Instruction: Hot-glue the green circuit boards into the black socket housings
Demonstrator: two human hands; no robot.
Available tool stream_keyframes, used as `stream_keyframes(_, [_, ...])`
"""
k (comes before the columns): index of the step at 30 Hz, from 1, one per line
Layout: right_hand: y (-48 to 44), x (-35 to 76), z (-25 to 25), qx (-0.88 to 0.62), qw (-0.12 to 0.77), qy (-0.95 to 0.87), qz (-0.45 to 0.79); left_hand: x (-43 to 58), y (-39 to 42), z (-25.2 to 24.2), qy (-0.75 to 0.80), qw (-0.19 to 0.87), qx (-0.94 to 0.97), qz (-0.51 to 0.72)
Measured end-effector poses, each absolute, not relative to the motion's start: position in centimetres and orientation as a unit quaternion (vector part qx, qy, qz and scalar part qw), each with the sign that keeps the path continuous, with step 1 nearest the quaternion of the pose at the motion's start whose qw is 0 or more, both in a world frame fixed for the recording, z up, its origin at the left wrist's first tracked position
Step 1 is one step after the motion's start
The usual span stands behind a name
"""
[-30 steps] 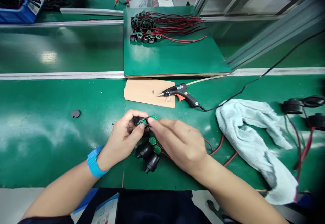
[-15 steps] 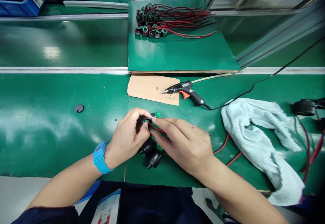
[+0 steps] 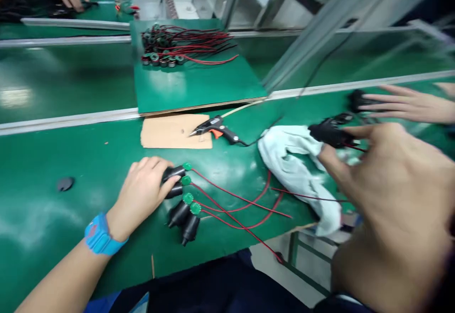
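My left hand (image 3: pixel 144 197), with a blue watch on its wrist, curls round two black cylindrical housings (image 3: pixel 174 190) on the green bench. Each housing has a small green circuit board (image 3: pixel 186 180) at its end and red wires trailing right. Two more black housings (image 3: pixel 190 228) with the same green boards lie just below that hand. Far to the right, my right hand (image 3: pixel 384 175) is blurred, thumb and forefinger closed about a dark black part (image 3: pixel 330 134) with red wire beside it. Its exact shape is smeared, and the other fingers are hidden.
A black glue gun (image 3: pixel 220 130) with an orange trigger rests on cardboard (image 3: pixel 159 133). A pale towel (image 3: pixel 295 161) lies right of the wires. Behind, wired coils (image 3: pixel 163 48) cover part of a raised green board (image 3: pixel 199 90). Another person's hand (image 3: pixel 408 104) touches black parts at right.
My right hand has left the small parts beside my left hand and reached far right to a black part. The view has swung right, and another person's hand now shows there.
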State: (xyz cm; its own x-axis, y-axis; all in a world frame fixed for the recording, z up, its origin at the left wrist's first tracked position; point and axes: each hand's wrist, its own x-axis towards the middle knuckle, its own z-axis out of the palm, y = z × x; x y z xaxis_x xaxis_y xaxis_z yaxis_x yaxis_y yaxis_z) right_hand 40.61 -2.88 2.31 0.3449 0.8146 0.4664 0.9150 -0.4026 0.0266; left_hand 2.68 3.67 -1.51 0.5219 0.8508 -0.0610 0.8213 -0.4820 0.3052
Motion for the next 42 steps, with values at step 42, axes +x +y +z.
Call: stream_keyframes(42, [4.0, 30.5, -2.8, -0.565, 0.362, -0.735, 0.102, 2.6, 0.5, -1.4, 0.545, 0.334, 0.671, 0.376])
